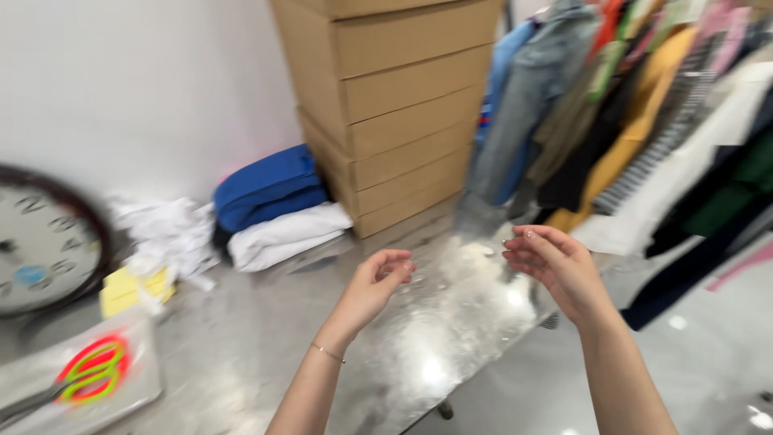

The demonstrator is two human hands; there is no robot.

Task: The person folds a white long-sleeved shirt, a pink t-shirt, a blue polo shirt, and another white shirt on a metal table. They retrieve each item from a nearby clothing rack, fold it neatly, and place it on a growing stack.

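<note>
Both hands hover empty above the shiny metal bench, palms turned toward each other with a gap between them. The left hand rises from a forearm that wears a thin bracelet; its fingers curl loosely inward, a slack, open grip that holds nothing. The right hand sits slightly higher and further right, fingers bent and pointing left toward the other hand, its grip likewise loose and empty. Neither hand touches the bench, whose bare, glaring surface lies directly beneath them. The nearest things lie well apart from the hands: a folded white garment with a folded blue garment on top of it, at the far side of the bench beside a stack of cardboard boxes. Further left are crumpled white cloth, a yellow pad and a round wall clock. Clothes hang on a rack behind the right hand.
</note>
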